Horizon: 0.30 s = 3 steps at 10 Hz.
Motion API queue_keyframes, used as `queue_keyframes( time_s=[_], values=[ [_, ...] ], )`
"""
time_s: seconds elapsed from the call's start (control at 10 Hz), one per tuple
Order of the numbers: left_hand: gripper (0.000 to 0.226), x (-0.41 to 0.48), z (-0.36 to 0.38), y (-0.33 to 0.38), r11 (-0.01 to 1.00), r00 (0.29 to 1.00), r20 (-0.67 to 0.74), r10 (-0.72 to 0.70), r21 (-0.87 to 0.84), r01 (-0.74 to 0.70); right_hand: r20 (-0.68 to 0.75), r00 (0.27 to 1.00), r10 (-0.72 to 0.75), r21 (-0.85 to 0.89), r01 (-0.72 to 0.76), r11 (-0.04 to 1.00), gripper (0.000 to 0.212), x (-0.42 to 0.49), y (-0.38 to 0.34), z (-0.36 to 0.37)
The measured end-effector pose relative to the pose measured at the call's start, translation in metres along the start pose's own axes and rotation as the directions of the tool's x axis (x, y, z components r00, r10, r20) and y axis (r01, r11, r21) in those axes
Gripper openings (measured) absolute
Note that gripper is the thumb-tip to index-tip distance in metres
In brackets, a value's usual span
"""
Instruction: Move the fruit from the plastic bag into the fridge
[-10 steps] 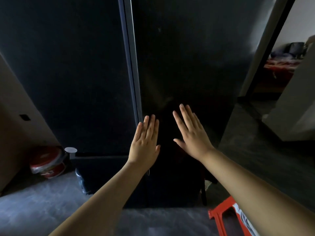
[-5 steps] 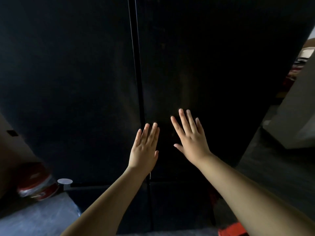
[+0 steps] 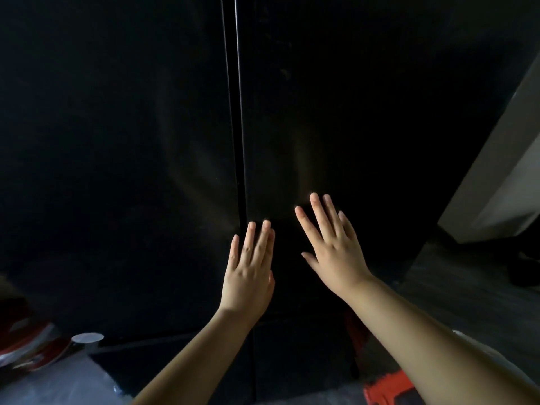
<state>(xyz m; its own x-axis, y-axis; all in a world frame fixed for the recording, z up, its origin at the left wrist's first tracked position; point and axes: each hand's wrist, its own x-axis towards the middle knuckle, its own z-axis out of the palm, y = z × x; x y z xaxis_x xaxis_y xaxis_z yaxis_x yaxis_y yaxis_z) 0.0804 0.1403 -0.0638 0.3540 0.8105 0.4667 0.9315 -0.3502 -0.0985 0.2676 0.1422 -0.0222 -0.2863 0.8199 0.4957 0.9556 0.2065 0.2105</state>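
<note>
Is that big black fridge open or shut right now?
Shut, it seems: on the fridge, two dark doors meet at a thin seam; no interior shows. The left hand and right hand hold straight fingers beside it.

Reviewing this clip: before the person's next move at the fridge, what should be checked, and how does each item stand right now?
1. Fridge open for loading: not ok; left door and right door both look shut.
2. Hands free: ok; left hand and right hand are flat, fingers straight, holding nothing.
3. Grip on a door edge: not ok; no finger is curled round the seam between the doors.
4. Supply at hand: cannot tell; fruit and bag are not in view.
5. Swing path of the right door: cannot tell; a red stool stands low on the right.
</note>
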Motion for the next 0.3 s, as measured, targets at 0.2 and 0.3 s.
queue_keyframes(
  time_s=[0.2, 0.3],
  values=[
    [0.08, -0.006, -0.054, 0.001, 0.999, 0.974, 0.226, -0.033, -0.015, 0.037, 0.165, 0.986, 0.021, -0.024, -0.018, 1.0, 0.09, -0.009, -0.005, -0.038],
    [0.079, -0.017, -0.091, 0.003, 0.994, 0.964, 0.252, -0.09, -0.043, 0.104, 0.179, 0.983, 0.051, 0.023, -0.056, 0.998, 0.085, -0.023, -0.001, -0.064]
  ],
)
